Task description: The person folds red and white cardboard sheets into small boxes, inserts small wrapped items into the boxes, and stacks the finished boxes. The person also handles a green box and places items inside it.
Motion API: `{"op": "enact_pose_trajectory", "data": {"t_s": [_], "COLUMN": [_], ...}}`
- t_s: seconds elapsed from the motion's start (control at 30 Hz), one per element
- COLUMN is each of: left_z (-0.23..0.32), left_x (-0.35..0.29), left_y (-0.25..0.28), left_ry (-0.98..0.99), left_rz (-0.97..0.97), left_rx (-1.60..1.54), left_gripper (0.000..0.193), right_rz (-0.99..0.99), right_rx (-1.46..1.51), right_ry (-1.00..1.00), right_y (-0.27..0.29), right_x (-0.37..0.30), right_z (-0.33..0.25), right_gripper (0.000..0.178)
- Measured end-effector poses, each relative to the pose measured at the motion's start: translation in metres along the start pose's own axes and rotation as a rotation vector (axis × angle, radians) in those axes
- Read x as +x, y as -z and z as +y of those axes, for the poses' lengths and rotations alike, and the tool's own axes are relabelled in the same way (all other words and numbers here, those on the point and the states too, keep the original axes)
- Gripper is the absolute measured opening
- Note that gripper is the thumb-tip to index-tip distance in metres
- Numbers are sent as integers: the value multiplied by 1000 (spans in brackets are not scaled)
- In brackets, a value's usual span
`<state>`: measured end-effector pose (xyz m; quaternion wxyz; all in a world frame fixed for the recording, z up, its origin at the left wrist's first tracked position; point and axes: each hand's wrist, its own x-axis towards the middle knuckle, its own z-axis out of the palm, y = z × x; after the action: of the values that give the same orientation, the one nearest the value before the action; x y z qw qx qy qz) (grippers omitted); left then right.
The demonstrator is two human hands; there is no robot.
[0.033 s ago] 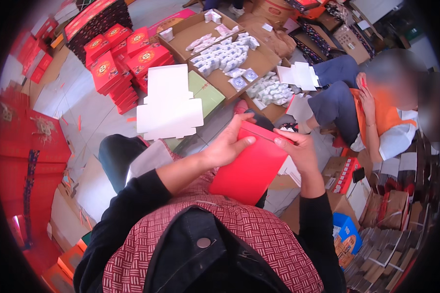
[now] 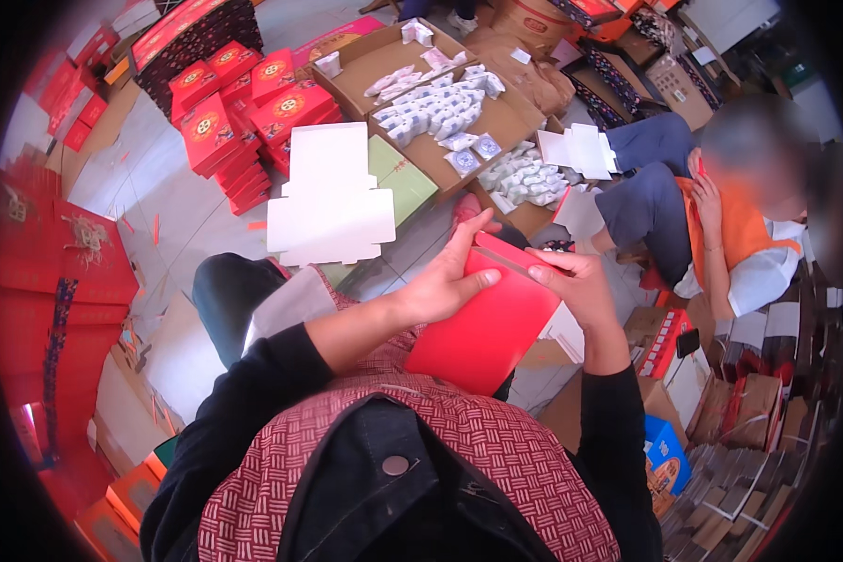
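Gap beside narrow red cardboard flap (image 2: pixel 510 251) slightly wider | left hand (image 2: pixel 440 288), right hand (image 2: pixel 583 288) pinch opposite corners of glossy red rectangular cardboard box (image 2: pixel 482 328) | box above lap, seemingly so both thumbs reach

Blurred co-worker's head (image 2: pixel 757 155), hidden underside of red box (image 2: pixel 478 332), cropped distant legs (image 2: pixel 425 8)

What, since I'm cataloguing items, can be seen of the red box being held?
The red box looks like smooth card, plain on its broad visible face. A narrow red strip runs along its far end, with a brownish-grey line between. It slants over the patterned apron, far end toward the right. The left hand grips around its far left corner, the right hand its far right one. Its underside is hidden.
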<state>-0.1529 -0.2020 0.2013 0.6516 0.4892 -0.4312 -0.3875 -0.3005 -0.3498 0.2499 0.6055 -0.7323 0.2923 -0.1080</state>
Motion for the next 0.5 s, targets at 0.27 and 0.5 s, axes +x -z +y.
{"op": "enact_pose_trajectory", "data": {"t_s": [0.27,0.5], "left_z": [-6,-15], "left_x": [-8,-9], "left_y": [10,12], "left_ry": [27,29], "left_rz": [3,62], "left_rx": [119,-35], "left_gripper": [83,40], "right_rz": [-98,-207], "right_rx": [-51,-188], "right_ry": [65,-22], "right_y": [-14,-11], "right_x": [14,18], "right_z": [-3,-15], "right_gripper": [27,27]}}
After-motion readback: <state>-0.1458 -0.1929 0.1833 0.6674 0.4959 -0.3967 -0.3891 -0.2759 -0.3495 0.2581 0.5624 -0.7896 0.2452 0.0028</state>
